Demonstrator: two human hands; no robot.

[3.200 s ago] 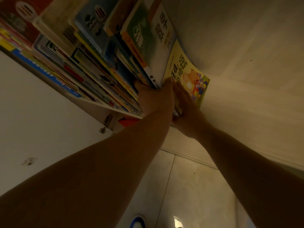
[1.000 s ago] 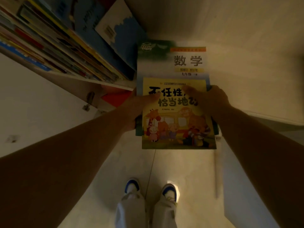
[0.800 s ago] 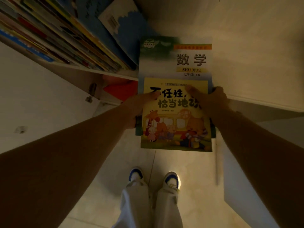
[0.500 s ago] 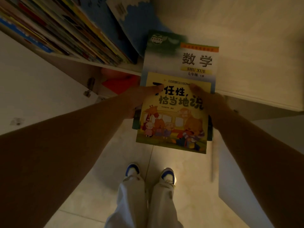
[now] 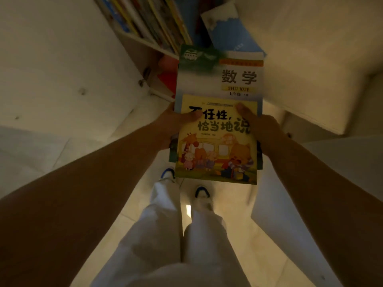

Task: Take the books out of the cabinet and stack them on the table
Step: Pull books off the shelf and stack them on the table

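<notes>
Books (image 5: pixel 157 23) upright in cabinet (image 5: pixel 145 41)

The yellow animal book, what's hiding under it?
Under the yellow animal book lies a bigger math book, its top half sticking out. Dark edges of more books peek out beside both hands, but their covers are hidden.

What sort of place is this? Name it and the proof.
Likely a home or classroom storage corner: a white cabinet shelf packed with upright children's books, a pale tiled floor, and a yellow cartoon picture book being carried.
</notes>
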